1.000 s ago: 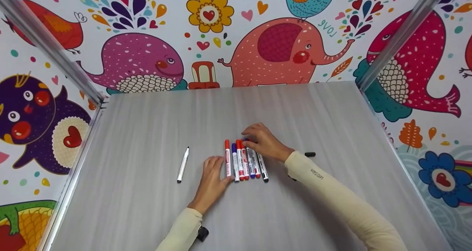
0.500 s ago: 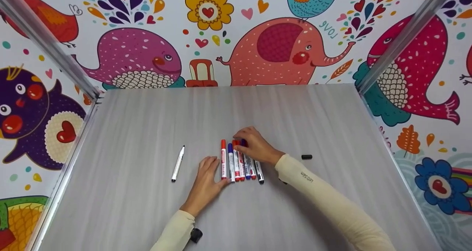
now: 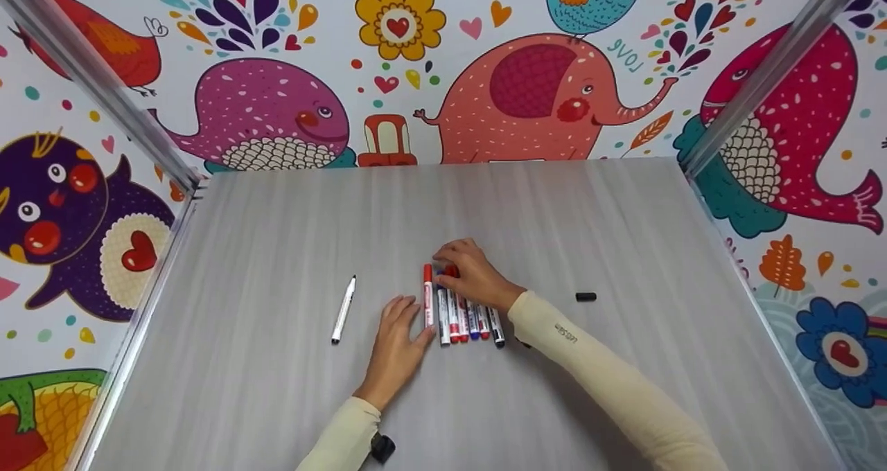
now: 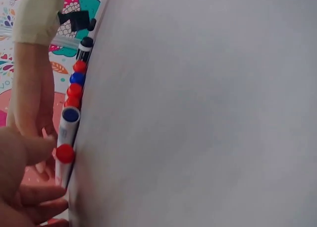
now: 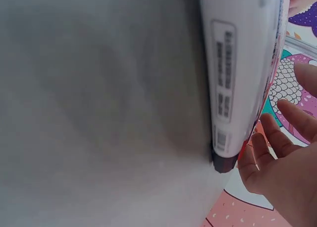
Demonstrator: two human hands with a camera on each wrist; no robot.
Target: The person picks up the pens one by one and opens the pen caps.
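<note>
Several white-bodied markers lie side by side in a row mid-table in the head view. At its left end, a red-capped marker [image 3: 428, 308] lies just apart from a marker with a blue end plug [image 4: 71, 116]. My left hand [image 3: 396, 346] lies beside the red-capped marker, thumb by its near end, fingers fairly straight. My right hand [image 3: 477, 276] reaches over the row's far ends, hiding most caps there. Its fingers look loosely bent in the right wrist view, next to a black-ended marker [image 5: 230, 78]. I cannot see it gripping any marker.
An uncapped marker [image 3: 343, 312] with a dark tip lies left of the left hand. A loose black cap [image 3: 585, 296] is to the right of the row. The grey table [image 3: 277, 228] is bounded by patterned walls and metal posts.
My right hand has shifted left along the far ends of the row, covering the blue cap near the red-capped marker. My left hand has stayed almost in place.
</note>
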